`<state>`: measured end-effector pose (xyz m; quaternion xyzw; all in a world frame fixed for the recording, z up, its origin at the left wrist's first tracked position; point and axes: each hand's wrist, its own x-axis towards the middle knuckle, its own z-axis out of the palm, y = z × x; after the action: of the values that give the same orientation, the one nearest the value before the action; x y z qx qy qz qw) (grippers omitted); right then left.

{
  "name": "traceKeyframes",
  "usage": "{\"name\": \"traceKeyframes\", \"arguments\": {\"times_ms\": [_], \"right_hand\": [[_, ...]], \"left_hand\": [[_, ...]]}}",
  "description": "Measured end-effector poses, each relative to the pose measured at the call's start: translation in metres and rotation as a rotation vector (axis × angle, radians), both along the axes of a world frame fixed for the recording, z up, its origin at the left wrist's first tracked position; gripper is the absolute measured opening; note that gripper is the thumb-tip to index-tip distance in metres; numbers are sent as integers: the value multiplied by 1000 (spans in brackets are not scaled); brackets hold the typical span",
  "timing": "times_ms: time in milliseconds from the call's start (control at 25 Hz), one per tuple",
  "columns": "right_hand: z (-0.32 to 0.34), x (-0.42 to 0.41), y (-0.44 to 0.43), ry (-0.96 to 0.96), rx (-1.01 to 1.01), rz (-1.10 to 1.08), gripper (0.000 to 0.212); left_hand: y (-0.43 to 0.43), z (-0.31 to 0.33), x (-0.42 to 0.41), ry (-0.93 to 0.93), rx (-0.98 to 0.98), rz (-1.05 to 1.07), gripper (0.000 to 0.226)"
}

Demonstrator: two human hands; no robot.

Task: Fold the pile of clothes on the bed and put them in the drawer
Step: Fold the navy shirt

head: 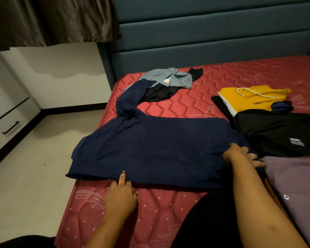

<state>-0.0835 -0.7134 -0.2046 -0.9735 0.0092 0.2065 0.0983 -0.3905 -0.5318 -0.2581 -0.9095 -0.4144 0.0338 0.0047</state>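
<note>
head view, looking down over the near corner of a bed with a red quilted mattress [183, 106]. a navy garment [150, 145] lies spread flat across the near part of the mattress, its left side hanging a little past the bed's edge, and one long part of it trails away toward the head of the bed. the left hand [121, 193] rests on the mattress just below the garment, index finger straight with its tip pressing on the near hem, the other fingers tucked in and gripping nothing. the right hand [240, 154] is curled over the garment's right edge and grasps the cloth there. at the far end of the trailing part sits a crumpled light blue shirt [170, 77] on top of a black garment [159, 94]. to the right lie a folded yellow garment [254, 101] with a white cord, a folded black garment with a small white label [276, 131] touching it, and nearest the person a purple shirt [297, 183] with a button. a dark blue padded headboard [204, 33] stands behind. on the left, past pale floor, a white drawer front [0, 129] shows a dark handle.
</note>
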Motion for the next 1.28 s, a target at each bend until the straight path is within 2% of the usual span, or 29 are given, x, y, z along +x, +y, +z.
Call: {"name": "traceKeyframes", "arguments": {"times_ms": [80, 200, 320, 400, 480, 560, 680, 760, 1000, 1160, 1280], "right_hand": [[-2, 0, -1, 48, 0, 45, 61], [-4, 2, -7, 109, 5, 0, 58], [-1, 5, -9, 108, 93, -30, 63], [-2, 5, -7, 95, 177, -66, 66], [-6, 5, -8, 62, 218, -115, 65], [-5, 8, -10, 24, 243, -146, 64], [-2, 24, -13, -146, 400, -205, 47], [-4, 35, -14, -234, 489, -241, 42], [-37, 49, -23, -78, 275, -129, 62], [-46, 50, -14, -147, 256, -183, 52], [-44, 44, -5, -326, 251, -185, 54]], "left_hand": [[-14, 14, 9, -66, -33, -36, 9], [-19, 24, 31, -109, -37, -183, 31], [-37, 55, 68, -139, 4, -257, 4], [-46, 69, 95, -139, -104, -290, 25], [-55, 84, 122, -188, -246, -313, 29], [-55, 83, 145, -234, -283, -352, 32], [-55, 60, 165, -252, -323, -394, 62], [-58, 44, 172, -251, -309, -398, 76], [-59, -19, 170, -31, -285, -351, 70], [-53, -38, 168, -76, -202, -387, 89], [-48, -38, 166, -106, -209, -398, 92]]}}
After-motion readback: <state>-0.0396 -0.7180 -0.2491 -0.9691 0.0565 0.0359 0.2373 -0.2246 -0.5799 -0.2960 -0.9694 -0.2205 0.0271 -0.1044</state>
